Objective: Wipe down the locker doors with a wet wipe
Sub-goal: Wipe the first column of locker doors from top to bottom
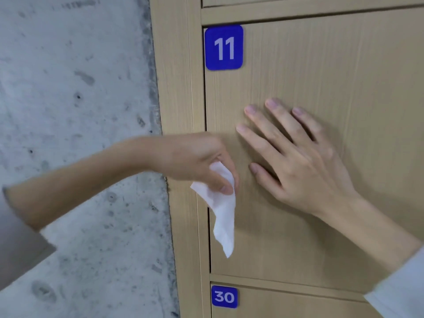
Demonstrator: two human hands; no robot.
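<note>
While right hand (305, 161) lies flat on locker door (344, 76), fingers straight and spread, left hand (197, 161) pinches wet wipe (221, 216) between thumb and curled fingers. Wipe white, crumpled, hanging down from hand, against door's left edge beside wooden frame (179, 88). Blue plate "11" (223, 47) at door's upper left corner. Blue plate "30" (224, 296) on lower door (286, 305). Grey mottled concrete wall (75, 111) left of lockers. Light sleeves on both arms.
</note>
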